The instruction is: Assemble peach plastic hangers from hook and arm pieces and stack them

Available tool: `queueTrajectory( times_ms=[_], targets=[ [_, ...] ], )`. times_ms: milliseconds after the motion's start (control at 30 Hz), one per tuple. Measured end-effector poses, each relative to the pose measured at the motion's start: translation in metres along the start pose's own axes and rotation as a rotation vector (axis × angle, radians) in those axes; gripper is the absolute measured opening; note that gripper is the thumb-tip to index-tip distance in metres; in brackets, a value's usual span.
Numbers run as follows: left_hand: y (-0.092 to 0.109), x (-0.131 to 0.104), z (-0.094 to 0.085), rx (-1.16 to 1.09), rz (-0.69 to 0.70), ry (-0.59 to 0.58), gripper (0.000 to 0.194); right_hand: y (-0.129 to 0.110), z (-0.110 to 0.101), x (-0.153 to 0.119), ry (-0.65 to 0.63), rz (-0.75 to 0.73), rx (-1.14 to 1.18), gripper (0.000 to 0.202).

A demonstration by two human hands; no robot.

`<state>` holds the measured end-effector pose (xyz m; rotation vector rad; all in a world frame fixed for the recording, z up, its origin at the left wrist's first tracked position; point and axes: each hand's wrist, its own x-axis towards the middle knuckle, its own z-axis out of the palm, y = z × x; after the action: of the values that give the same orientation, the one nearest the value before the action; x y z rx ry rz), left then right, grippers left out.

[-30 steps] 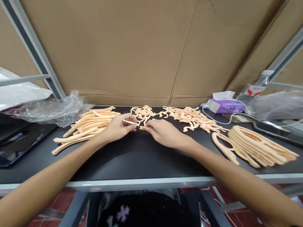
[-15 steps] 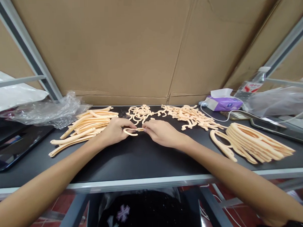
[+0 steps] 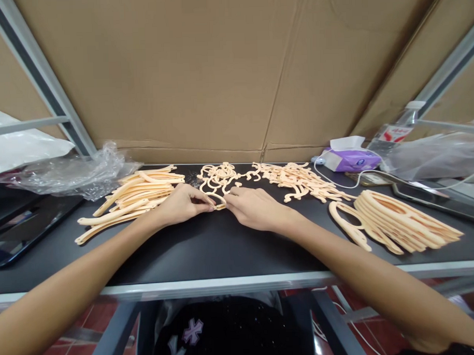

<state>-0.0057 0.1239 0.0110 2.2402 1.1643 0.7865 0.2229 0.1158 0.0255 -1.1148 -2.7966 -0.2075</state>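
Between my two hands, over the middle of the black table, is a small curved peach plastic piece (image 3: 218, 198). My left hand (image 3: 187, 202) pinches its left end, thumb and fingers pressed together. On the other side my right hand (image 3: 249, 205) grips the right end with closed fingers. The piece's arc bows away from me, and its ends are hidden by my fingertips. Just behind my hands lies a small heap of curly peach pieces (image 3: 221, 174). Long peach strips (image 3: 132, 194) are piled beside my left forearm.
Small hooked peach pieces (image 3: 295, 178) spread at the back right. Joined looped peach parts (image 3: 405, 221) stand stacked to the right. A purple tissue pack (image 3: 347, 158), a bottle (image 3: 398, 128) and a white cable lie behind. Crumpled clear plastic (image 3: 92, 172) and a dark tablet (image 3: 25, 231) are left.
The curved piece has turned in my fingers: its arc bowed toward me before and now bows away. Both hands stay in nearly the same place.
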Motion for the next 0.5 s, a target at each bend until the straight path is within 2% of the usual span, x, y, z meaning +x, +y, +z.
queueTrajectory(
  times_ms=[233, 500],
  targets=[
    [-0.0021, 0.0014, -0.0002, -0.011, -0.025, 0.000, 0.023, -0.0031, -0.0043, -0.0011, -0.026, -0.011, -0.046, 0.031],
    [-0.0007, 0.0021, -0.0003, -0.014, -0.025, -0.005, 0.023, -0.0032, -0.0037, -0.0008, 0.012, 0.030, -0.132, 0.029]
  ],
)
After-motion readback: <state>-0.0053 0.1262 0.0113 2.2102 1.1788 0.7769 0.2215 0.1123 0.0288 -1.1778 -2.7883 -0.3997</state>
